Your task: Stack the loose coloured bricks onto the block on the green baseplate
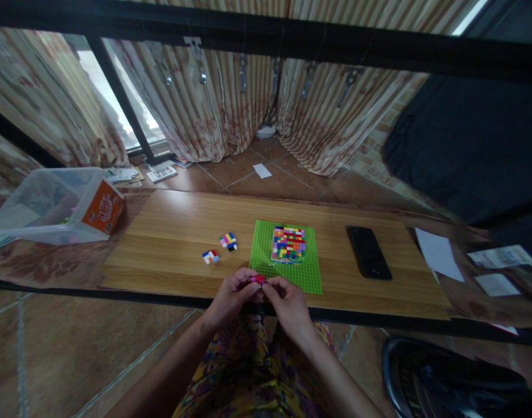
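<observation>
Near the table's front edge, my left hand [238,292] and my right hand [287,299] meet, fingers pinched on a small piece of pink and red toy bricks [258,279]. The fingertips partly cover it. Just beyond my right hand lies a green baseplate [312,273], carrying a flat multicoloured block of bricks [288,243]. Left of the baseplate are two small brick clusters: one with yellow, pink and blue bricks [228,240], the other white, red, blue and orange [211,256].
A black phone [369,252] lies on the wooden board [187,217] to the right. At far left stands a clear plastic box [57,203] with an orange label. White papers [439,253] lie at the right end. A dark bar [266,35] with hanging clips crosses above.
</observation>
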Tool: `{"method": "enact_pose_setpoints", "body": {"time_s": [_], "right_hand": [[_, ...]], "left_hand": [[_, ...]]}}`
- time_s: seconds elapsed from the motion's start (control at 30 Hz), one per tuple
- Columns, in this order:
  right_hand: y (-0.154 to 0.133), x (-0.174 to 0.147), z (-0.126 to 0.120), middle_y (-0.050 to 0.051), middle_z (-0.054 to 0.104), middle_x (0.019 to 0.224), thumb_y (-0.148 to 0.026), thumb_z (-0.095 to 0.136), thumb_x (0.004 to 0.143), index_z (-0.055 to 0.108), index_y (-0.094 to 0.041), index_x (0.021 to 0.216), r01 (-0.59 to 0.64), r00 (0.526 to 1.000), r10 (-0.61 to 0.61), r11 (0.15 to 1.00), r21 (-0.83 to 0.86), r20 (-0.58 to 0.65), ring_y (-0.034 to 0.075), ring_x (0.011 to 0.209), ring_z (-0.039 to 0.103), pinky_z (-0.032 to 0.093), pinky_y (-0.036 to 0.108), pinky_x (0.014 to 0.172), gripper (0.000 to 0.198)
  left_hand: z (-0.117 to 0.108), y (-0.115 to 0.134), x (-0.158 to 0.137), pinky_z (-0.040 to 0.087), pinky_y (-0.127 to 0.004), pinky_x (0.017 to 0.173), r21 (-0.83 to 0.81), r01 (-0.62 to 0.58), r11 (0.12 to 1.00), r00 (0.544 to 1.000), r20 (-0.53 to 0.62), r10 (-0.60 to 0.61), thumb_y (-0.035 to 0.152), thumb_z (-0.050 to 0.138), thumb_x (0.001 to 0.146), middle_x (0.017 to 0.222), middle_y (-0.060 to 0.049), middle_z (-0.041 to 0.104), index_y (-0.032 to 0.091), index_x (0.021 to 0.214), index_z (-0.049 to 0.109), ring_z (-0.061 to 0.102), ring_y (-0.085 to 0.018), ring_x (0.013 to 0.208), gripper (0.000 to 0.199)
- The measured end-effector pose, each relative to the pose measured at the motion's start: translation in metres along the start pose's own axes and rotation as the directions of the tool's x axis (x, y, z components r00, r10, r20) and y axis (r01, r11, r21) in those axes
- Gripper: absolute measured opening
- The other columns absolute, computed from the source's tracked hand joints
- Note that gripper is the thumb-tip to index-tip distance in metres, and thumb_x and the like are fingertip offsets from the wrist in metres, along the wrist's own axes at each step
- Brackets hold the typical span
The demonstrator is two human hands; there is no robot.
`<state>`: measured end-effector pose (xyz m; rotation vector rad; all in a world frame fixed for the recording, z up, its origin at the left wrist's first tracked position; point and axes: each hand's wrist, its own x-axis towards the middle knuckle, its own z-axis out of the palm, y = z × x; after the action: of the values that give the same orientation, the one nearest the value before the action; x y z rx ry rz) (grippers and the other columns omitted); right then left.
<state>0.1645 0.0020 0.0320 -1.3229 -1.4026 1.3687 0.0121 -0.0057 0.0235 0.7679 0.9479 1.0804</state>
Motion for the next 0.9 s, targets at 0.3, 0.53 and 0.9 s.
{"method": "enact_pose_setpoints", "body": {"time_s": [0.3,0.53,0.9], "right_hand": [[-0.003,-0.002,0.002,0.0,0.064,0.066,-0.035,0.056,0.081,0.065,-0.019,0.076,-0.048,0.999,0.048,0.999,0.009,0.018,0.016,0.064,0.058,0.045,0.027,0.061,0.019],[-0.005,-0.003,-0.018,0.001,0.066,0.07,-0.039,0.058,0.081,0.067,-0.02,0.078,-0.035,0.997,0.029,0.997,-0.068,-0.077,0.017,0.066,0.058,0.045,0.028,0.062,0.022],[-0.02,0.04,-0.078,0.007,0.068,0.085,-0.032,0.056,0.086,0.071,-0.018,0.087,0.25,0.875,-0.425,0.805,-0.537,-0.23,0.021,0.08,0.064,0.048,0.033,0.073,0.02]], "left_hand": [[-0.003,0.0,0.0,0.048,-0.023,0.063,0.043,-0.01,0.999,0.999,0.043,0.008,0.031,0.071,0.078,0.072,0.0,0.064,0.014,0.09,0.059,0.059,-0.011,0.064,0.024],[0.001,0.005,-0.001,0.046,-0.021,0.062,0.054,-0.002,0.999,1.0,0.01,0.002,0.031,0.07,0.079,0.07,0.001,0.062,0.015,0.088,0.059,0.056,-0.01,0.063,0.021],[0.001,0.009,-0.001,0.046,-0.023,0.064,0.074,0.039,0.996,0.999,-0.004,-0.038,0.033,0.071,0.077,0.073,0.001,0.062,0.016,0.087,0.058,0.058,-0.011,0.067,0.023]]}}
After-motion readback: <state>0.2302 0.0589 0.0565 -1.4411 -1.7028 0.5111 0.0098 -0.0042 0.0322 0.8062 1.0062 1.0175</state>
